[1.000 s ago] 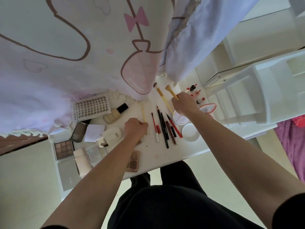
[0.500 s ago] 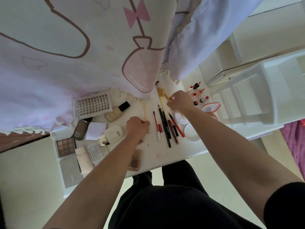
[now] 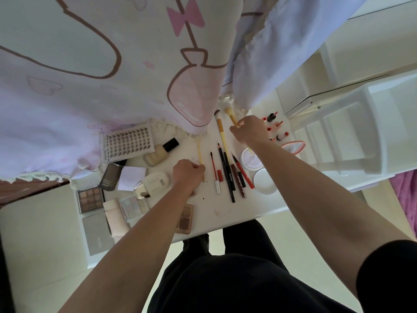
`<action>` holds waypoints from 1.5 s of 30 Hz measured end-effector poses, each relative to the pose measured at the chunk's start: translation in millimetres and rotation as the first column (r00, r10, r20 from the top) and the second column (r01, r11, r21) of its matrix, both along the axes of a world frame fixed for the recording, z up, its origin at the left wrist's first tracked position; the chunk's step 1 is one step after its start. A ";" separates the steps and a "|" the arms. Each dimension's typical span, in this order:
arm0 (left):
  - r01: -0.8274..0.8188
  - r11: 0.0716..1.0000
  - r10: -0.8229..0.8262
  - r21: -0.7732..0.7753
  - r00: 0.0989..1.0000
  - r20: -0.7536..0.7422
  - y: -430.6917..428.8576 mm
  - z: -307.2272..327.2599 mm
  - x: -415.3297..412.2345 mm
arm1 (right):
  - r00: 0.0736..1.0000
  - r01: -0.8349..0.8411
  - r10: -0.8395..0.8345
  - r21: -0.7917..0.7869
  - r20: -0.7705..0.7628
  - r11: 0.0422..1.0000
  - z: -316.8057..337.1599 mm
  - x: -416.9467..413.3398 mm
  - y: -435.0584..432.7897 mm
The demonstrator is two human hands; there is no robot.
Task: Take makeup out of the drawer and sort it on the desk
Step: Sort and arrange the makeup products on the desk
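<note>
Fingers (image 3: 198,169) of the left hand (image 3: 187,175) are curled together, pinching the near end of a thin yellow stick (image 3: 199,152). The stick runs straight away from them on the desk (image 3: 225,213); its far end goes under the curtain (image 3: 90,64) fringe, so I can't see its tip. Fingers (image 3: 237,127) of the right hand (image 3: 250,131) are clamped round a makeup brush (image 3: 230,114), bristles sticking out past the knuckles toward the curtain, tail of the handle poking out on the wrist side over a round white jar (image 3: 249,161).

Second brush (image 3: 220,129) lies flat just left of the right fingers. Between the two hands I see a row of pencils (image 3: 228,175) side by side, plus a red lip gloss (image 3: 214,170) just right of the left fingers. Lipsticks (image 3: 278,124) stand just right of the right hand. Jar lid (image 3: 264,182) lies near the right forearm. Left of the left fingers: foundation bottle (image 3: 160,152), lash tray (image 3: 127,143), eyeshadow palettes (image 3: 90,199). White drawer unit (image 3: 349,132) is well off to the right.
</note>
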State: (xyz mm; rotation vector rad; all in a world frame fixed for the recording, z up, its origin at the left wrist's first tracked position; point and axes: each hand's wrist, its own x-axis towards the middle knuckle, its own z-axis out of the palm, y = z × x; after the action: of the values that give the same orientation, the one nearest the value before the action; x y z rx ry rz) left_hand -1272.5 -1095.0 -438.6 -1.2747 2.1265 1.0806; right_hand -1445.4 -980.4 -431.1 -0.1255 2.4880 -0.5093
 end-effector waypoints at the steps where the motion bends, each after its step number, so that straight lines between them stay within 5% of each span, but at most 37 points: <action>1: 0.001 1.000 -0.001 -0.005 1.000 0.002 0.3 -0.3 0.0 | 1.000 -0.010 0.010 0.001 0.005 1.000 -1.5 0.6 0.5; 11: -0.023 1.000 0.023 -0.021 1.000 -0.003 0.2 -6.6 1.9 | 0.999 0.053 -0.054 -0.135 -0.006 0.989 -18.5 -3.6 1.7; 22: 0.030 0.999 -0.029 -0.039 0.999 0.022 -2.8 -2.9 2.0 | 1.000 0.027 -0.028 -0.084 -0.010 0.996 -15.0 2.7 11.3; 33: 0.152 0.883 -0.227 -0.445 0.966 -0.121 -56.6 50.6 69.5 | 0.997 0.035 -0.040 -0.073 -0.059 0.997 27.7 69.6 15.7; 45: 0.027 0.897 -0.146 -0.441 0.960 -0.238 -103.8 39.3 186.4 | 0.994 -0.104 0.106 -0.165 0.008 0.981 20.6 191.1 -18.9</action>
State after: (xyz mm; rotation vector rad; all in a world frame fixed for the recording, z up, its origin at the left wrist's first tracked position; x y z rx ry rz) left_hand -1086.1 -1198.9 -399.3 -1.2571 2.7167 0.7983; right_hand -1254.3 -999.3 -410.5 -0.3147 2.4056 -0.6674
